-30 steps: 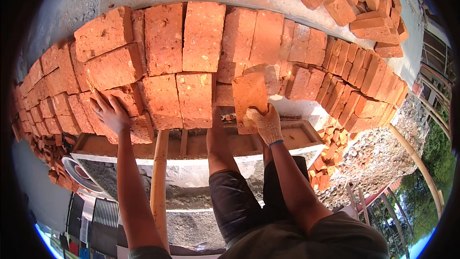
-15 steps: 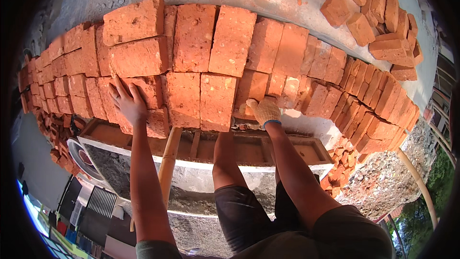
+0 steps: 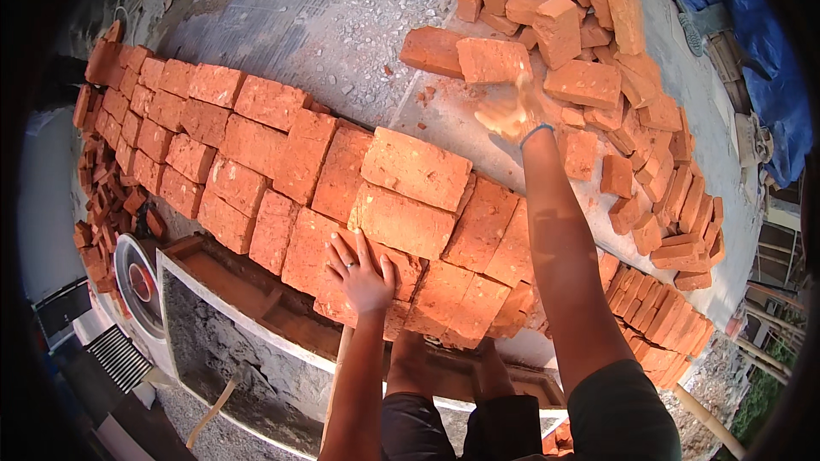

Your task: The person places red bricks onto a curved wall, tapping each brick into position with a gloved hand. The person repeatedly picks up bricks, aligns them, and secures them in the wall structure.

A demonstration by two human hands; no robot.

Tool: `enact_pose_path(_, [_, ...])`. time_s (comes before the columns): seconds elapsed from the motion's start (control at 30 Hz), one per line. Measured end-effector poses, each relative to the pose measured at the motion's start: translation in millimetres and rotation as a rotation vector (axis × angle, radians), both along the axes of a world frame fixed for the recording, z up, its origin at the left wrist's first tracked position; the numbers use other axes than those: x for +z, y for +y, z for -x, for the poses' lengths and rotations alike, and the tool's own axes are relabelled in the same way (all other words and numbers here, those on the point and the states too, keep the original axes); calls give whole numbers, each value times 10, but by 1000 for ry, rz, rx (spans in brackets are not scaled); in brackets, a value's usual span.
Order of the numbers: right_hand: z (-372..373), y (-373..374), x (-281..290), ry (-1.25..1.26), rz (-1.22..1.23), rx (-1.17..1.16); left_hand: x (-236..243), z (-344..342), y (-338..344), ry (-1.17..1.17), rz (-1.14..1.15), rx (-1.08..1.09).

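Note:
My left hand (image 3: 362, 280), bare with a ring, lies flat with fingers spread on the band of stacked red bricks (image 3: 280, 149), which runs diagonally across the view. My right hand (image 3: 511, 118), in a pale knitted glove with a blue band at the wrist, is stretched over the band toward a heap of loose bricks (image 3: 583, 84). It is motion-blurred, so its finger position and any contact are unclear.
A concrete slab (image 3: 335, 38) lies behind the band. Below it are a framed trough (image 3: 205, 350), a round tub (image 3: 125, 249) and bamboo poles (image 3: 709, 418). More bricks (image 3: 90, 243) are piled at the left; a blue tarp (image 3: 760, 77) is at the upper right.
My right hand placed the held brick into the band, then moved up toward the loose heap. My left hand stays on the bricks. The view has shifted, showing more of the slab and heap.

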State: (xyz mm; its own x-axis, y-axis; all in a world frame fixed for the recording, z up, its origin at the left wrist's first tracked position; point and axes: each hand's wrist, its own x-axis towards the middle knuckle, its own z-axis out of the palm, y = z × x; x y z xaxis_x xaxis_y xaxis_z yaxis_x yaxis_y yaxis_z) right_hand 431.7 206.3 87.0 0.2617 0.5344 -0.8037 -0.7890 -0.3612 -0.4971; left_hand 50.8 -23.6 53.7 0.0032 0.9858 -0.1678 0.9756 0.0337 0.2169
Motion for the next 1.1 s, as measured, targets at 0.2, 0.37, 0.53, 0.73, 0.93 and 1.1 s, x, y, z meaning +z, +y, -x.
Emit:
enact_pose_path(0.2, [437, 830, -453, 64, -155, -230, 37, 7, 33, 28, 15, -4])
enact_pose_path(0.37, [88, 45, -345, -188, -79, -128, -74, 22, 1, 89, -54, -45])
enact_pose_path(0.53, [-148, -2115, -80, 101, -439, -1, -165, 67, -54, 55, -111, -61])
enact_pose_path(0.73, [145, -5417, 187, -171, -50, -229, -269, 111, -14, 120, -106, -44])
enact_pose_path(0.93, [314, -6551, -738, -363, 384, -87, -450, 345, 46, 54, -181, -95])
enact_pose_path(1.1, [401, -6461, -1400, -903, 558, 508, -509, 454, 112, 101, -182, -179])
